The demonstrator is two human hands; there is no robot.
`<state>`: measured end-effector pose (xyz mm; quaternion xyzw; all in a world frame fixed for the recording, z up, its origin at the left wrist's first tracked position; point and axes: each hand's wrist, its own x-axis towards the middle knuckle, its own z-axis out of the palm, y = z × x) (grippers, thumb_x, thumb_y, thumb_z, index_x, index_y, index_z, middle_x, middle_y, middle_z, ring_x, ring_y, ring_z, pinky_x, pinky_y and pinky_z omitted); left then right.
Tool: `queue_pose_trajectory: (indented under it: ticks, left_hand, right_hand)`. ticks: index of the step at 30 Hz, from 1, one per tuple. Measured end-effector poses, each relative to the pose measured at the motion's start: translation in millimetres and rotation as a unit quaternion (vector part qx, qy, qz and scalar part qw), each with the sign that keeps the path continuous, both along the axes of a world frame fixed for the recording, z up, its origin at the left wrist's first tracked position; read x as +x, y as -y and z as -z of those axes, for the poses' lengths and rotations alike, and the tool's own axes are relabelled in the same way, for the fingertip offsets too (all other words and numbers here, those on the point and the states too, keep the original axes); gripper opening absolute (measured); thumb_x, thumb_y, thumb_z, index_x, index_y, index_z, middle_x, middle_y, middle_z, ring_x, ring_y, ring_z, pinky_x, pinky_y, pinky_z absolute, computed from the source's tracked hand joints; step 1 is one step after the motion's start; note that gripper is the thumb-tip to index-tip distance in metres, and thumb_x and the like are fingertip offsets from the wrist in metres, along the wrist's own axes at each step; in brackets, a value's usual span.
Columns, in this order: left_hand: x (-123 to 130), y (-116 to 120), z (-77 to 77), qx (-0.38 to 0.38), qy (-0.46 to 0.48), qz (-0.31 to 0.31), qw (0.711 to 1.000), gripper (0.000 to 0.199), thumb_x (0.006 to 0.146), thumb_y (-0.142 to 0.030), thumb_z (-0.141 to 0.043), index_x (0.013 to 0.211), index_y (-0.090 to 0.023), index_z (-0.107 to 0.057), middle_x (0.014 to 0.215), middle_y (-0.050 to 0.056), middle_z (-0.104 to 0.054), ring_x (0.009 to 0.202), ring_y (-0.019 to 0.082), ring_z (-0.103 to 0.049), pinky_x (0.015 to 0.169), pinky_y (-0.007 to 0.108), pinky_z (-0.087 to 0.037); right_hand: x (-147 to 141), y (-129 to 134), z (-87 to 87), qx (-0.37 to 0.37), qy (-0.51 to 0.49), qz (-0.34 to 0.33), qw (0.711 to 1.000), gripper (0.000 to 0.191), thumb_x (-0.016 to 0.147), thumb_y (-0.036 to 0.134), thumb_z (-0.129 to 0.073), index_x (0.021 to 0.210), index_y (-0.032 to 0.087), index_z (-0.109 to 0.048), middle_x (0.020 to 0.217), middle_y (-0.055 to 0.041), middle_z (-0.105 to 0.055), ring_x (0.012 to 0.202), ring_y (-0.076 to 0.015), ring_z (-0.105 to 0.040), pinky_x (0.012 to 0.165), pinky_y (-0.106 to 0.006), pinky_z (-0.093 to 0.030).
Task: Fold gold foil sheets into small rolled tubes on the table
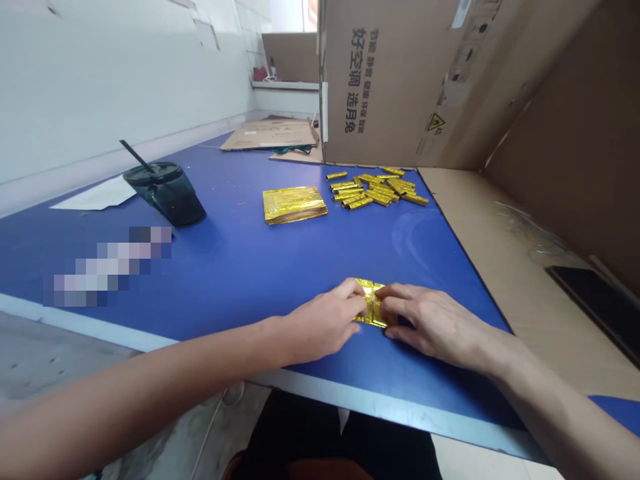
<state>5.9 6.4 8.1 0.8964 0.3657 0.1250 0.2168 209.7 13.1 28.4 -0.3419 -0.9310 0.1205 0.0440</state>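
Note:
A small sheet of gold foil paper (371,301) lies on the blue tabletop near its front edge, with a crease or seam down its middle. My left hand (333,320) has its fingers curled onto the sheet's left end. On the right end, my right hand (425,317) presses with bent fingers, its thumb at the near edge. Both hands cover the ends of the sheet. Farther back sits a flat stack of gold foil sheets (295,204). To the right of that stack, several rolled or folded gold foil pieces (377,190) lie in a loose pile.
A dark green lidded cup with a straw (167,193) stands at the left, beside a white sheet (95,195). A blurred-out object (110,267) lies nearer. Large cardboard panels (400,80) rise behind and to the right. Flat cardboard (273,135) rests at the back.

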Motion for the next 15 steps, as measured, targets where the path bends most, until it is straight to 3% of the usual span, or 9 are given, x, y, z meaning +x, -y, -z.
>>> queue_pose_trajectory:
  ticks: [9, 15]
  left_hand:
    - [3, -7, 6.6, 0.119, -0.065, 0.072, 0.988, 0.019, 0.083, -0.015, -0.04, 0.091, -0.015, -0.058, 0.102, 0.006, -0.053, 0.099, 0.017, -0.05, 0.084, 0.03, -0.043]
    - [4, -4, 5.7, 0.157, -0.116, 0.078, 0.978, 0.019, 0.082, -0.013, -0.04, 0.093, -0.015, -0.055, 0.1, 0.006, -0.053, 0.092, 0.018, -0.052, 0.076, 0.028, -0.046]
  right_hand:
    - [-10, 9, -0.3, 0.066, -0.003, -0.015, 0.998, 0.023, 0.084, 0.018, -0.041, 0.093, 0.024, -0.061, 0.093, -0.0061, -0.06, 0.084, -0.0175, -0.055, 0.08, -0.036, -0.042]
    - [-14, 13, 1.7, 0.057, 0.022, -0.028, 0.998, 0.025, 0.084, 0.016, -0.038, 0.078, 0.019, -0.062, 0.086, -0.0069, -0.061, 0.078, -0.0175, -0.055, 0.072, -0.033, -0.045]
